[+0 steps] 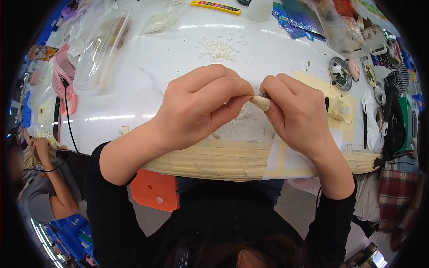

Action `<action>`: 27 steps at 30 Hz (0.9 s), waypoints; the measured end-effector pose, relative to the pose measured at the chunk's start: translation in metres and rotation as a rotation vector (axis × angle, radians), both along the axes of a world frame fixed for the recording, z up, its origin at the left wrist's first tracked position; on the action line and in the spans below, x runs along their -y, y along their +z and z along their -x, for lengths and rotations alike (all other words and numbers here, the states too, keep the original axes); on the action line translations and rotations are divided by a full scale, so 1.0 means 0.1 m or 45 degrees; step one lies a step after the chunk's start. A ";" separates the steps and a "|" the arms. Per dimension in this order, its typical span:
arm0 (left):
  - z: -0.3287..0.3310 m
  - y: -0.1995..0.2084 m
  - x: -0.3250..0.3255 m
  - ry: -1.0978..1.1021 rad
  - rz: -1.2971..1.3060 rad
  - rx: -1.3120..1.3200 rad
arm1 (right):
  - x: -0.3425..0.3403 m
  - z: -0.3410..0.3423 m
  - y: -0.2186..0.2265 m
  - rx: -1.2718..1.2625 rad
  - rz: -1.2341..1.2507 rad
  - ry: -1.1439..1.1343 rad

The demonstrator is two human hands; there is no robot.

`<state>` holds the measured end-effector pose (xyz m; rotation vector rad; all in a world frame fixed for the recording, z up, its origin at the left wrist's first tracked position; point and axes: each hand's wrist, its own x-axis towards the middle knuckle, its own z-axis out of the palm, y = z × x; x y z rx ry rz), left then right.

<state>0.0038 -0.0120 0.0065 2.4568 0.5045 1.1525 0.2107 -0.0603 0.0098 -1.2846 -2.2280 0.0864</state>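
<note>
Both hands meet above the near part of the white table (pixel 147 53). My left hand (pixel 203 105) is closed in a pinch, its thumb and fingertips pressed together; whatever they hold is too small or hidden to name. Against those fingertips comes my right hand (pixel 297 111), curled round a small dark object (pixel 264 94), of which only a bit shows between forefinger and thumb. A cream wrap (pixel 261 103) covers the tip of the right thumb. Small white pieces (pixel 219 49) lie heaped beyond the hands, and more white crumbs (pixel 234 126) are scattered below them.
Cream tape covers the near table edge (pixel 210 158). At left are a clear plastic box (pixel 96 67) and a pink mesh pouch (pixel 65 85). A yellow cutter (pixel 215 7) lies at the far side. Round tins (pixel 340 73) stand at right. Another person's arm (pixel 56 183) shows at far left.
</note>
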 end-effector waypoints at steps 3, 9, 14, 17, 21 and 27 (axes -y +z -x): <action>0.00 0.01 0.01 -0.003 0.061 0.011 | 0.00 0.00 0.00 -0.009 -0.010 -0.003; 0.01 0.00 0.00 -0.012 0.032 0.005 | -0.01 0.00 -0.01 -0.028 0.009 -0.005; 0.01 0.00 -0.01 -0.023 0.016 0.010 | -0.01 0.01 -0.01 -0.035 0.022 -0.003; 0.01 -0.01 0.00 -0.013 -0.026 0.017 | -0.01 0.00 0.00 -0.010 0.017 0.000; 0.01 0.01 -0.01 -0.002 -0.073 0.007 | 0.00 -0.01 0.01 -0.006 0.031 0.012; 0.02 0.00 0.02 -0.052 0.255 0.054 | 0.00 -0.01 0.00 -0.007 0.029 0.013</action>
